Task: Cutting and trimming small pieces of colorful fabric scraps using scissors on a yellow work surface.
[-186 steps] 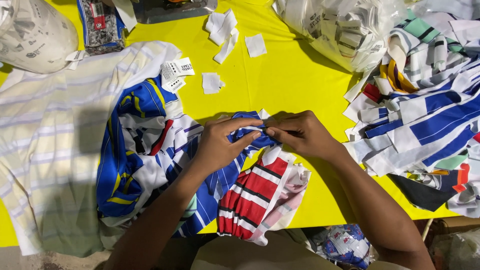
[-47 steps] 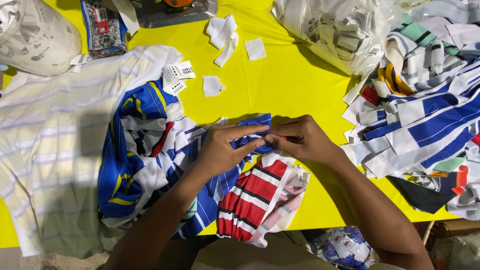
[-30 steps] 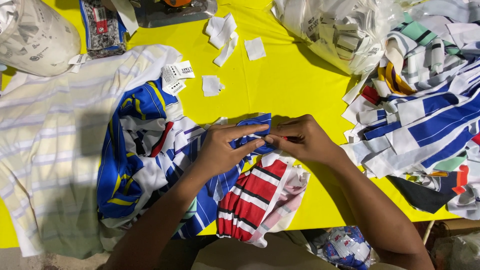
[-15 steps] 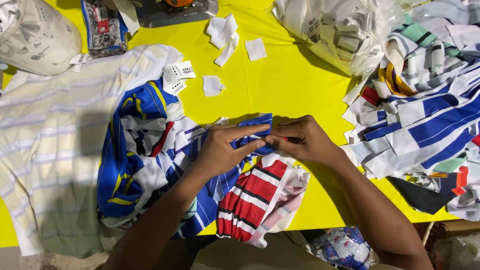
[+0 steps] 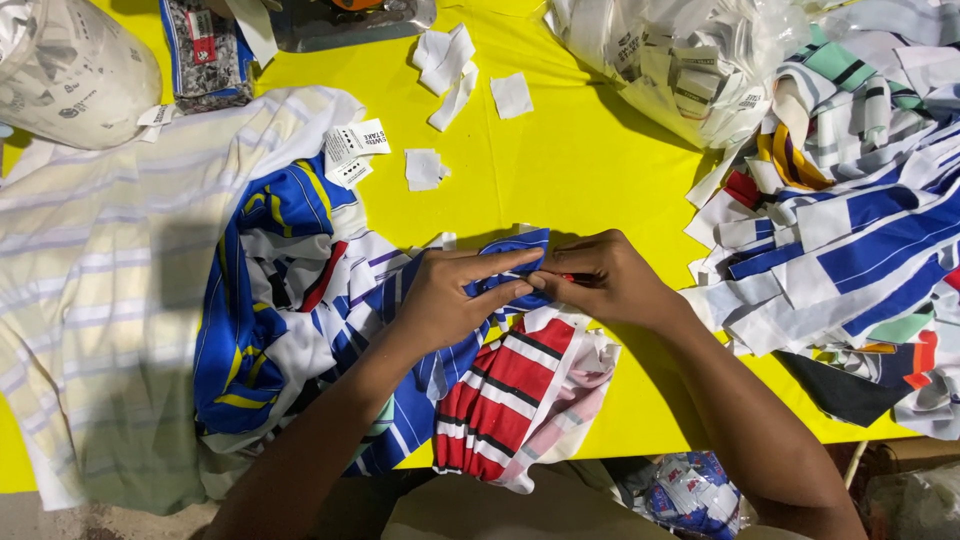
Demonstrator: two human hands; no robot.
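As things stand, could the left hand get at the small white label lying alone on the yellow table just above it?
Probably yes. The left hand is pinching blue fabric with the right hand, so it must let go first; the white label lies on bare yellow table with nothing between.

- Yellow tabletop (image 5: 580, 180): carries all items.
- Pale striped shirt (image 5: 90, 300): lies flat at left.
- Clear plastic bag of labels (image 5: 690, 60): top right.
- Pile of striped fabric strips (image 5: 850, 230): right edge.
- Loose white paper tags (image 5: 450, 60): scattered at top centre.
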